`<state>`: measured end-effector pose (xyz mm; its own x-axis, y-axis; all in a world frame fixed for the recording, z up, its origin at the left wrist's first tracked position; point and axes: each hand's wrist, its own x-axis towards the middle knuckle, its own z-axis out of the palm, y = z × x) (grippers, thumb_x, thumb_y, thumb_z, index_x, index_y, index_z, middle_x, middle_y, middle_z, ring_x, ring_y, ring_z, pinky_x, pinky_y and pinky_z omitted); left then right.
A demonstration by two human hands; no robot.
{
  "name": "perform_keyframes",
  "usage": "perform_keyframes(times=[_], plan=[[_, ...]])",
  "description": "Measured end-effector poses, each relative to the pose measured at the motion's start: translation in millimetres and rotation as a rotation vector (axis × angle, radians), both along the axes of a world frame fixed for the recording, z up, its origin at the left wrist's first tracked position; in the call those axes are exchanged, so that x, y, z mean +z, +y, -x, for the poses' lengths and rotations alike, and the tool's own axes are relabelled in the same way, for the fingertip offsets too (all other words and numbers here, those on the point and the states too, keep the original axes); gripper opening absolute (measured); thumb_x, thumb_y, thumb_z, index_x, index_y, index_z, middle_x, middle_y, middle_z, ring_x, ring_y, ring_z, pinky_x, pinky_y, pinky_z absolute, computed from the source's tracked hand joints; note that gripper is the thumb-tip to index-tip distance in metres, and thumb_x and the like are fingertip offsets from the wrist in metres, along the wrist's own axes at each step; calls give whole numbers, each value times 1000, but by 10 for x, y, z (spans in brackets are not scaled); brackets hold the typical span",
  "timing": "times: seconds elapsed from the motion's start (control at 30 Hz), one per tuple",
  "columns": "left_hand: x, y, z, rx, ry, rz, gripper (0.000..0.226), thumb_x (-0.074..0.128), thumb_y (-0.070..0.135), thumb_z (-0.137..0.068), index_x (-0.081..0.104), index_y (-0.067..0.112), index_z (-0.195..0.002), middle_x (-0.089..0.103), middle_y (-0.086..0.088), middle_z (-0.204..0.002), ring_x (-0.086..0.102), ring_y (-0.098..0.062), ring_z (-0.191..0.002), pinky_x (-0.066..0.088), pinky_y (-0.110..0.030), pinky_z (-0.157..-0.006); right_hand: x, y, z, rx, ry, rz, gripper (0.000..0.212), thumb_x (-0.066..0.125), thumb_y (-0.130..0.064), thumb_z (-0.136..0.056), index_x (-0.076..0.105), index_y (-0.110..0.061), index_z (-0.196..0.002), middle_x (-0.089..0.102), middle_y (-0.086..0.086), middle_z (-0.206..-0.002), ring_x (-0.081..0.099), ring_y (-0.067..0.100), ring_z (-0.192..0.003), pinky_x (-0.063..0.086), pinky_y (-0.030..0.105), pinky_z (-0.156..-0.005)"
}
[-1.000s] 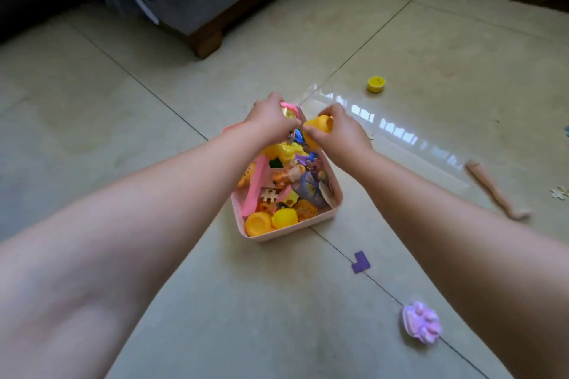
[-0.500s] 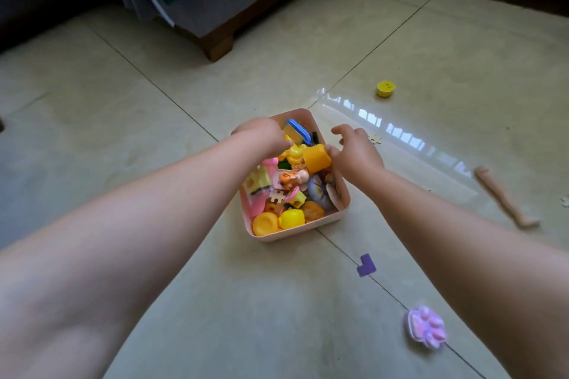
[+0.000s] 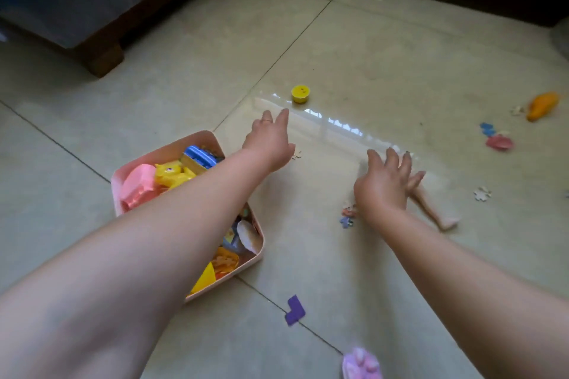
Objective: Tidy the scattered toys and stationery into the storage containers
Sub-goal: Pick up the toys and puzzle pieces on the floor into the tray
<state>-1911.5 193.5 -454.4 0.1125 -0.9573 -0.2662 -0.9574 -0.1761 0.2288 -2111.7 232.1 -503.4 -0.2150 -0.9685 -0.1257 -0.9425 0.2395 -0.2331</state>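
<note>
1. Pink bin [image 3: 121, 177], full of toys, sits on the tiled floor [image 3: 369, 49] at 9 o'clock.
2. Left hand [image 3: 269, 140] reaches over the floor beyond the bin, fingers straight, empty; yellow tub [image 3: 300, 93] lies at its 1 o'clock.
3. Right hand [image 3: 385, 183], fingers spread, hovers at the doll leg [image 3: 437, 209]; whether they touch is unclear.
4. Purple block [image 3: 295, 310] lies at 6 o'clock.
</note>
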Motion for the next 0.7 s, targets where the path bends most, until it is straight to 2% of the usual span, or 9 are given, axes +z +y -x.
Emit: perform_keyframes(times=[0.13, 0.23, 0.37, 0.4, 0.47, 0.57, 0.7], plan=[[-260, -426, 336, -64, 24, 13, 79, 54, 31, -94, 2, 27, -154, -8, -13, -161, 5, -33, -148, 32, -46, -109, -225, 60, 345, 22, 15, -76, 52, 39, -21, -96, 29, -29, -147, 4, -2, -162, -4, 32, -149, -3, 61, -113], [-369, -786, 415, -45, 24, 29, 77, 53, 30, -95, 5, 27, -154, -11, -8, -162, 1, -34, -148, 31, -47, -110, -343, 75, 484, 161, 15, -20, 52, 38, -21, -98, 28, -30, -149, 3, -7, -163, -3, 26, -149, -5, 53, -115], [-443, -1207, 373, 5, 43, -3, 76, 53, 30, -96, 5, 28, -154, -11, -3, -162, -1, -35, -148, 25, -47, -114, -367, -40, 592, 283, 8, 2, 52, 36, -20, -100, 27, -31, -150, 5, -8, -163, -1, 22, -150, 1, 47, -115], [-438, -1267, 320, 3, 42, -6, 72, 52, 27, -96, 9, 26, -154, -8, -3, -162, 2, -35, -148, 23, -45, -115, -359, -63, 589, 311, 1, 10, 52, 37, -20, -100, 27, -30, -150, 5, -8, -163, 0, 22, -150, 4, 46, -114], [-484, -1338, 280, -27, 45, 5, 60, 47, 20, -97, 22, 22, -152, 6, -6, -162, 22, -35, -144, 26, -39, -114, -360, -96, 622, 341, -4, 12, 56, 41, -15, -98, 28, -30, -150, 6, -8, -163, 2, 22, -150, 7, 46, -113], [-579, -1206, 319, -70, 13, 137, 40, 43, 10, -94, 49, 16, -133, 36, -9, -143, 50, -38, -120, 42, -39, -96, -370, -113, 670, 338, 9, -24, 73, 44, -2, -88, 24, -32, -151, 2, -10, -163, -2, 20, -150, 7, 44, -113], [-555, -806, 390, -141, -66, 193, 28, 45, 2, -88, 60, 10, -110, 48, -13, -122, 56, -36, -98, 44, -33, -74, -294, -161, 662, 325, -2, -42, 83, 43, 4, -80, 24, -34, -151, 7, -10, -162, 4, 18, -150, 11, 39, -108]])
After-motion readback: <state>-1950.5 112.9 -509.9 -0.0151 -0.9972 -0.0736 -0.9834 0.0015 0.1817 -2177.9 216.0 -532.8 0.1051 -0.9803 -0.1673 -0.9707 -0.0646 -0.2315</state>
